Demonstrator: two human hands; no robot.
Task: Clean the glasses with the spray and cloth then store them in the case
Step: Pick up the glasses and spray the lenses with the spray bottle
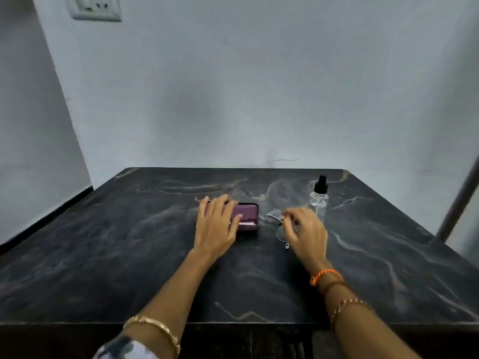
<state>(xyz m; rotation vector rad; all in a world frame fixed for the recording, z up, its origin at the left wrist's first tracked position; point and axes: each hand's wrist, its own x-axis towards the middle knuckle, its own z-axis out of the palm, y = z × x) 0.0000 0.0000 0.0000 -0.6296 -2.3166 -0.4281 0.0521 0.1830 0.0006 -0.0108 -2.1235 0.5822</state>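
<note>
The task is judged barely begun: the case (pixel 247 216), slightly ajar on the table (pixel 129 255), is covered by the flat left hand (pixel 216 224), the glasses (pixel 276 222) are pinched by the right hand (pixel 304 230), and the spray bottle (pixel 319 196) stands untouched.

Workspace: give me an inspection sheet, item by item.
Surface: dark marble table, no spills seen.
Job's things: purple case slightly open, something white inside; glasses on the table right of it; spray bottle upright behind them; cloth not clearly seen.
Clutter: nothing seen.
Grippers: left hand resting on the case; right hand over the glasses, fingers at the frame, grip unclear.
Cables: nothing seen.
Surroundings: pale wall with a socket; metal pole at right.
</note>
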